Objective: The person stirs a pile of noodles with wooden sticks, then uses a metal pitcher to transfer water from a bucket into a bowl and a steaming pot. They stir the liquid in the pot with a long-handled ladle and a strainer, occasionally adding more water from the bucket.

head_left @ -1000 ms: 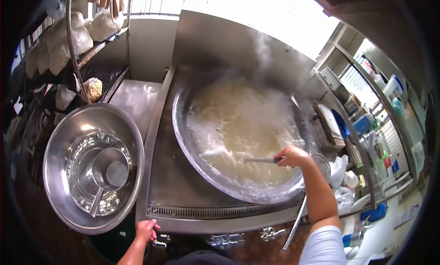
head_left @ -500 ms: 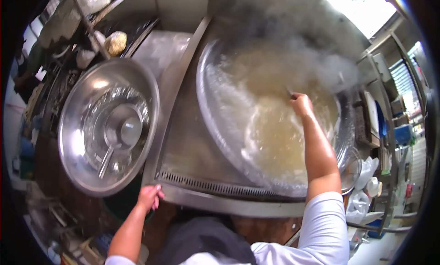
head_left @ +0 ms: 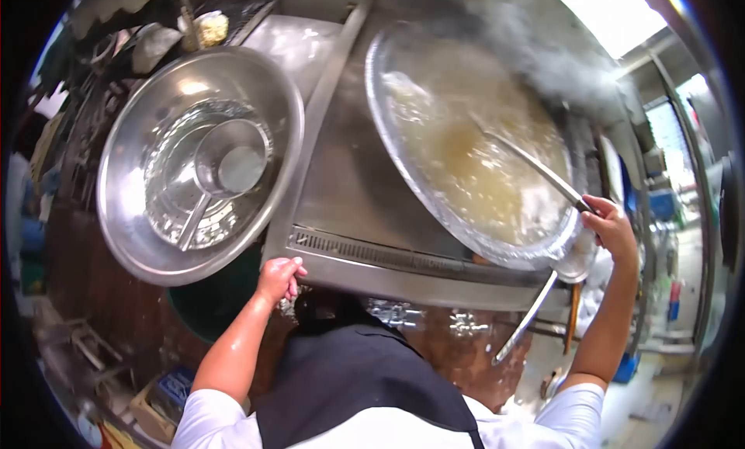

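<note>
My right hand (head_left: 611, 228) is closed round the dark grip of a long-handled metal utensil (head_left: 543, 169). Its far end is sunk in cloudy yellowish bubbling liquid (head_left: 473, 166), so its head is hidden. The liquid fills a very large round pan (head_left: 388, 138), and steam drifts over its back. My left hand (head_left: 279, 280) hovers by the front edge of the metal stove top (head_left: 341, 185), fingers curled in with nothing visible in them. Left of the stove stands a wide steel basin (head_left: 124, 162) of clear water, with a metal dipper (head_left: 206, 158) in it.
A dark green tub (head_left: 206, 305) sits below the basin. Another metal handle (head_left: 528, 317) juts out below the pan's right front. A slotted grate (head_left: 365, 251) runs along the stove front. Shelving and white bags line the right side; the brown floor (head_left: 458, 348) looks wet.
My right hand has drawn back from over the middle of the pan to its right rim, and more of the utensil's handle shows. The view has shifted; my left hand stays by the stove edge.
</note>
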Motion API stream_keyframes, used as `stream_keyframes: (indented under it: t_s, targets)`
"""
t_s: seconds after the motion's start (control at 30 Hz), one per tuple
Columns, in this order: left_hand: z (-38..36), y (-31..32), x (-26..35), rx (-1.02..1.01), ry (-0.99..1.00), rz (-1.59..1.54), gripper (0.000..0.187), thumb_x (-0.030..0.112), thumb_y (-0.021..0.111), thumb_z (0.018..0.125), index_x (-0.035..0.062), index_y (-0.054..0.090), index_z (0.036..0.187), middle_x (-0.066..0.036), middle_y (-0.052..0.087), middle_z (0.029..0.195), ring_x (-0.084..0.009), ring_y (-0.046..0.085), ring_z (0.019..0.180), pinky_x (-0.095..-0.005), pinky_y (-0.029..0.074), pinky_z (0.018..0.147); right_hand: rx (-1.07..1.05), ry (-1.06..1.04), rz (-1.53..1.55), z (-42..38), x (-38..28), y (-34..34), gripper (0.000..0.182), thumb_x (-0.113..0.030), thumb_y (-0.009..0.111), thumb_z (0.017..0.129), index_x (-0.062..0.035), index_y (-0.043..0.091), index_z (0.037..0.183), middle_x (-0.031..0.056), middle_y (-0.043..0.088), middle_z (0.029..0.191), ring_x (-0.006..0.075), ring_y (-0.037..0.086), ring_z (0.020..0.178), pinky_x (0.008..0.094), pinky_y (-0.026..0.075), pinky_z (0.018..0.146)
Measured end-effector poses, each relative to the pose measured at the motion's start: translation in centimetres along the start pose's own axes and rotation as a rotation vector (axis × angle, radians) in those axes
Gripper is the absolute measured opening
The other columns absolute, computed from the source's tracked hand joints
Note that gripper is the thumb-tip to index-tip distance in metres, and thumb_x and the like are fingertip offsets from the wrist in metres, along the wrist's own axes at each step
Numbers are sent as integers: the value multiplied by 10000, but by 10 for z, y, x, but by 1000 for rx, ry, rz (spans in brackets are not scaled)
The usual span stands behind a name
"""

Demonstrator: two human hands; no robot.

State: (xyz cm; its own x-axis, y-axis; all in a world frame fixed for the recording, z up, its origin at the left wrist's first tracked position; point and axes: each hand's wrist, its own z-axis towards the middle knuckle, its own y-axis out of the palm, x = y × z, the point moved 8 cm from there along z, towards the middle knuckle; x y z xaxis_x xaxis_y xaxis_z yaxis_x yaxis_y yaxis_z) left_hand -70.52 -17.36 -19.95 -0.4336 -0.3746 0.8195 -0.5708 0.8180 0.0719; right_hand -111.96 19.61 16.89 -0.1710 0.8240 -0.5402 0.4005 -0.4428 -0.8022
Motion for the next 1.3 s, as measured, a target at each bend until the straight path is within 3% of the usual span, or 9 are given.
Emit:
stream_keyframes:
  t_s: [0.13,0.3,0.33,0.53,0.67,0.9,1.07,1.23,1.3]
  targets:
    - [3,0,-5,-54,46,42,350,324,558,924,17,647,781,-49,532,474,-104,475,338,-225,358,319,28,-2,-42,-86,-29,-3,396,-86,701,783,-30,627,1168,-5,630,786,20,461,565,198,359,450]
    - [1,3,-9,-130,84,28,319,291,579,912,10,636,773,-62,549,498,-117,488,344,-239,369,317,102,42,47,-172,-41,36,383,-85,704,777,-24,646,1150,38,677,908,95,579,788,244,473,747]
    - [2,6,-11,-170,82,51,311,283,583,910,9,634,772,-63,552,503,-121,490,346,-243,371,317,105,-62,59,-181,-39,49,391,-89,711,778,-17,640,1155,39,684,920,97,588,806,244,476,738]
    - [-2,13,-9,-283,-61,173,311,324,544,919,26,629,939,-81,607,586,-115,529,405,-205,382,373,122,21,506,-237,-13,155,409,-85,717,804,3,612,1189,61,673,1037,103,594,909,253,492,797]
    - [-34,51,4,-518,-73,217,308,327,555,926,44,633,1020,-64,630,640,-94,553,449,-195,396,403,239,-183,114,-255,-47,179,404,-256,695,804,-107,635,1174,173,657,1057,308,637,967,347,496,845]
    - [-84,116,25,-748,-52,183,328,359,566,932,76,630,1085,-7,624,709,-43,536,523,-174,407,476,159,-213,320,-243,-33,227,419,-206,726,794,-61,633,1176,163,665,1079,250,650,986,314,493,857]
    - [-92,106,25,-661,-37,286,326,367,560,932,88,629,1086,8,621,721,-28,524,542,-169,400,497,28,-113,548,-233,-20,274,416,-165,708,829,-13,606,1202,147,657,1118,219,615,1055,333,473,910]
    - [-82,80,-3,-513,-129,243,311,362,553,936,88,630,1059,-22,631,721,-49,541,513,-179,400,445,4,-156,552,-206,-8,355,550,-173,662,838,7,466,1320,205,589,1208,281,559,1152,335,430,970]
    - [-80,71,-10,-435,-157,166,335,370,533,943,81,610,1093,-45,645,747,-80,571,523,-193,431,451,32,-266,313,-205,-33,371,597,-178,664,809,-2,444,1335,215,594,1164,318,564,1128,363,433,967]
